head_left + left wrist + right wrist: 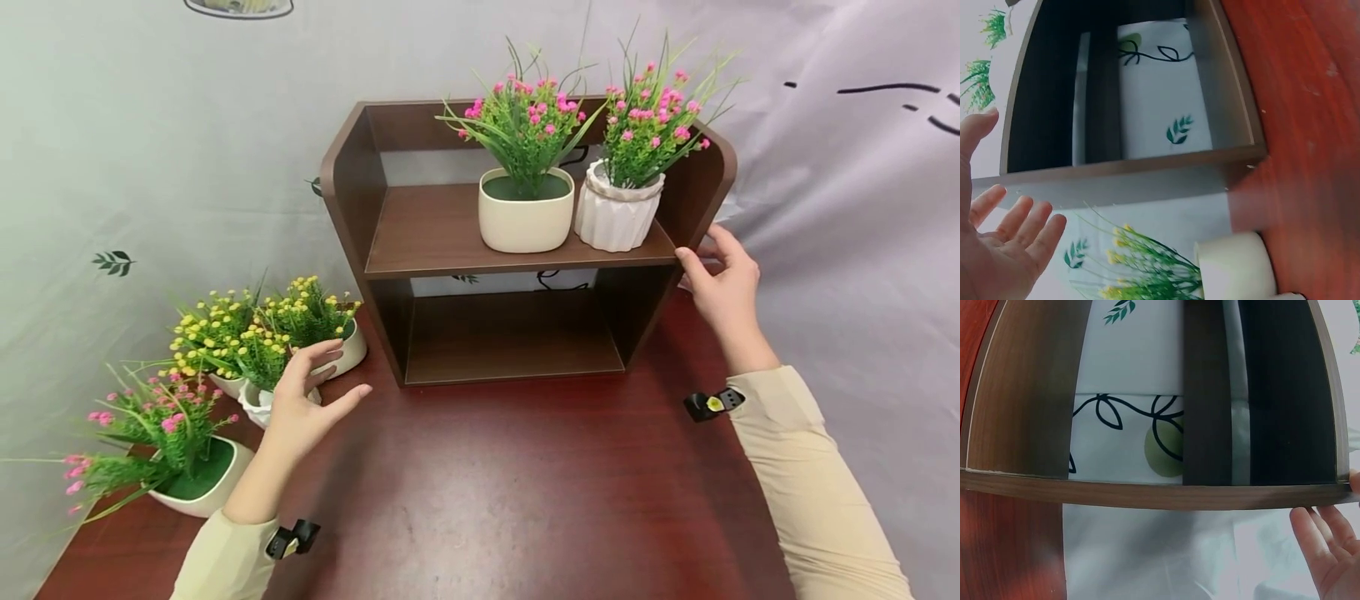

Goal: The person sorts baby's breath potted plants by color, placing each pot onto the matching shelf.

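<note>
In the head view a dark brown two-tier shelf (517,337) stands on the table. My right hand (723,287) is at its right side panel. The thumb lies at the front edge by the upper board and the fingertips (1304,519) touch the outer face, gripping the panel. My left hand (307,400) is held in the air left of the shelf, fingers spread, nothing in it. On the upper board stand a cream oval pot (525,221) and a white ribbed pot (618,217), both with pink flowers and grass blades.
Left of the shelf, yellow-flowered plants (217,333) in pale pots stand close together. Nearer the front, a pink-flowered plant (172,425) in a cream pot leans to the left. A pale patterned cloth (225,167) hangs behind the reddish-brown table (487,492).
</note>
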Motion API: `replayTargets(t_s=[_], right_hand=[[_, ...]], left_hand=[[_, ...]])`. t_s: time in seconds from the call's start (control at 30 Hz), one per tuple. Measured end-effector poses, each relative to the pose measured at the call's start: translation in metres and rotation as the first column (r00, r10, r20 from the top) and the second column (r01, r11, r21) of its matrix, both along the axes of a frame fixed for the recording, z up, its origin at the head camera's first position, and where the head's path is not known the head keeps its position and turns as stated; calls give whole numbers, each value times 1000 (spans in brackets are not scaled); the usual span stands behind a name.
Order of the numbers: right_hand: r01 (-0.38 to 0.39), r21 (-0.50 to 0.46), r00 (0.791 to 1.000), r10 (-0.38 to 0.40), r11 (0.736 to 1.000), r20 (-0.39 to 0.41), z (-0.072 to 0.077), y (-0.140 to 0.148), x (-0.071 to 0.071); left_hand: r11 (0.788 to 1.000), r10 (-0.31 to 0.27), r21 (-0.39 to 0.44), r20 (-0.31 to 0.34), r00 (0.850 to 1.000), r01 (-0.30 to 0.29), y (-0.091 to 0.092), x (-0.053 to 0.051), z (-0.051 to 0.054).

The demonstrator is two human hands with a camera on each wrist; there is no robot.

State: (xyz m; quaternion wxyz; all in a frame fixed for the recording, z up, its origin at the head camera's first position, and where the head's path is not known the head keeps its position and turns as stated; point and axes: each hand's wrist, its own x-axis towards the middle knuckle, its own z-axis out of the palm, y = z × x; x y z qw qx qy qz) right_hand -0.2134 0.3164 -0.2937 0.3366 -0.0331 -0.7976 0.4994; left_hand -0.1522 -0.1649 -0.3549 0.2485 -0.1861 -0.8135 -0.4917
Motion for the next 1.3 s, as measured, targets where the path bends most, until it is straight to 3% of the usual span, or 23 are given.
replayTargets(t_s=[0.2,0.5,0.67,0.77,0.93,1.0,1.07,1.2,1.3], right_hand=[[2,-10,1000,-1,1000,10,-1,1,-1],[1,-19,1000,-1,1000,18,-1,1,-1],[1,-27,1000,-1,1000,5,-2,1,-2],[3,-27,1000,-3,1000,-5,-2,0,-2],[8,-36,1000,-9,999,-2,-2,0,0],[11,-32,1000,-11,999,0,-2,0,1],[13,-20,1000,-13,1000,3,-2,-1,2],[19,9,1000,-19,1000,-3,-1,-2,2],[18,13,1000,-18,1000,-13,-1,-2,1]], left_hand=[[999,37,4,-73,997,-37,-17,7,-10],[994,106,21,-161,981,-104,-45,22,-7],[990,134,78,-285,949,-116,-60,25,0],[982,182,109,-333,925,-154,-67,27,8],[960,267,169,-306,914,-224,-81,34,26],[947,289,224,-285,914,-230,-88,37,31],[930,335,245,-258,906,-274,-96,40,33],[886,434,279,-223,873,-370,-116,45,32],[845,522,233,-165,836,-482,-135,48,27]])
